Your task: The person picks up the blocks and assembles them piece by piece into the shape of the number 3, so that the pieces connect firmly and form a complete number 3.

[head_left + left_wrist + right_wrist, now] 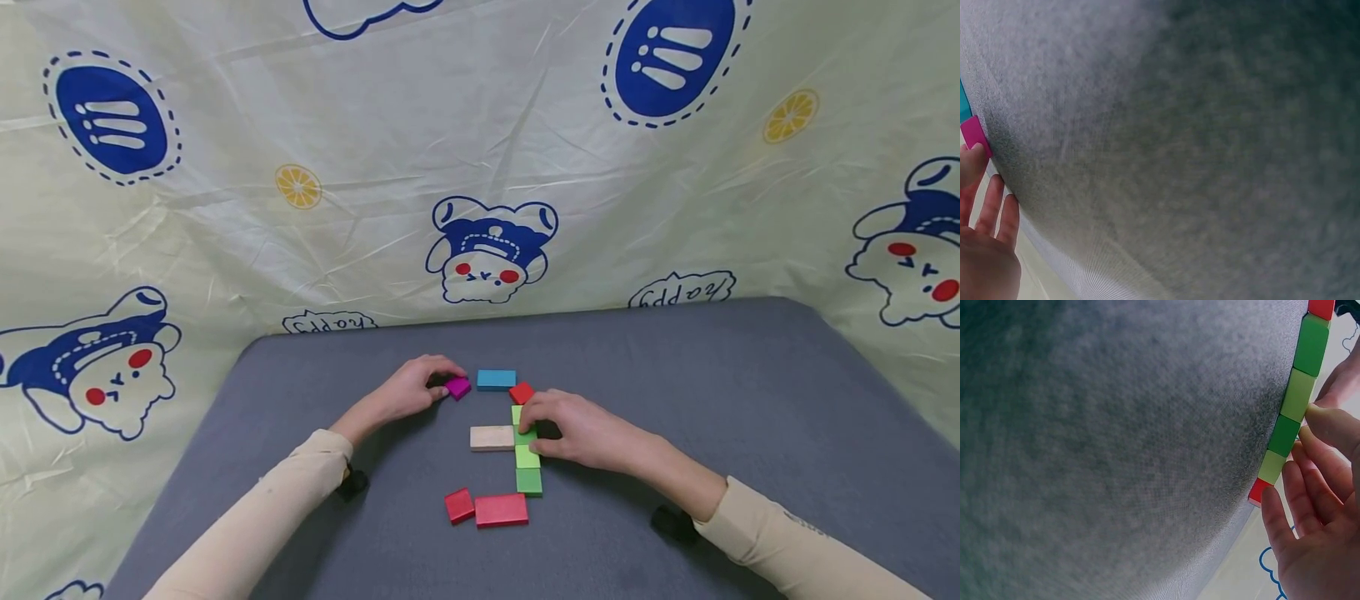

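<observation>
My left hand [411,387] pinches a small magenta block [458,388] between thumb and fingers, just left of a blue block [497,381]. In the left wrist view the thumb lies against the magenta block [975,134]. The right hand [581,429] reaches over a column of light and dark green blocks, its thumb and fingertips around the upper dark green block [527,437], partly hiding it. Below that sit a light green block [527,457] and another dark green block [528,482]. A small red block [522,393] stands tilted at the column's top.
A plain wooden block [492,439] extends left from the column's middle. Nearer me lie a long red block [502,510] and a turned small red block [460,506]. They all rest on a grey table [675,358] before a printed curtain [360,108].
</observation>
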### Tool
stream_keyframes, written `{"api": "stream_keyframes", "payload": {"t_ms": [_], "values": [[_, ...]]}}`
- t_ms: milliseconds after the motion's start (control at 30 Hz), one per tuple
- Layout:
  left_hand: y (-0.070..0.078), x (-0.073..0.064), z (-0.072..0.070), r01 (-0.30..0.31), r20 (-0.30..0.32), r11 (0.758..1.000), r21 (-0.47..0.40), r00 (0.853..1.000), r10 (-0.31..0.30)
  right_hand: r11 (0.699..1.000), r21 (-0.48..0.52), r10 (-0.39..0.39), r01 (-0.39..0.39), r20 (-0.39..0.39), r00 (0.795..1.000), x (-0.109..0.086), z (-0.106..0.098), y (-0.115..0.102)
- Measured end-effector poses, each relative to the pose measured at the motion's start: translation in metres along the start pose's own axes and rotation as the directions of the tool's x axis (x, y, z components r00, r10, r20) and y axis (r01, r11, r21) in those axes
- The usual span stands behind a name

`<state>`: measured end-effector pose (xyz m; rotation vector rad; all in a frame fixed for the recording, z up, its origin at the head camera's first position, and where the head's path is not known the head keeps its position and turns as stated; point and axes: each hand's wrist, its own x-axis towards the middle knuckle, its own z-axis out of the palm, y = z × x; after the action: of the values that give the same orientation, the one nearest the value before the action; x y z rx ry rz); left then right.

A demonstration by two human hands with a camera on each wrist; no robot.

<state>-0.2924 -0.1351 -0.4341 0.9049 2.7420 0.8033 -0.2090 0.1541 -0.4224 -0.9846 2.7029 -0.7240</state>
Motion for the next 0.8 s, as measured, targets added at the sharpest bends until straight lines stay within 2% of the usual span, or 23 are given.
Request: {"api": "stream_keyframes", "payload": {"t_ms": [467,800], "values": [[0.0034,0.0012,-0.0009,0.051,-0.012,0.998,-0.031,0.999,-0.052,1.000,-0.003,-0.007,0.007,-0.006,1.000,0.0004,-0.0001,0.0007],[0.0030,0.0014,0.0017,0.040,-0.028,0.998,-0.053,0.999,-0.041,1.000,0.008,-0.006,0.006,-0.004,1.000,-0.0005,0.0002,0.0004]]}}
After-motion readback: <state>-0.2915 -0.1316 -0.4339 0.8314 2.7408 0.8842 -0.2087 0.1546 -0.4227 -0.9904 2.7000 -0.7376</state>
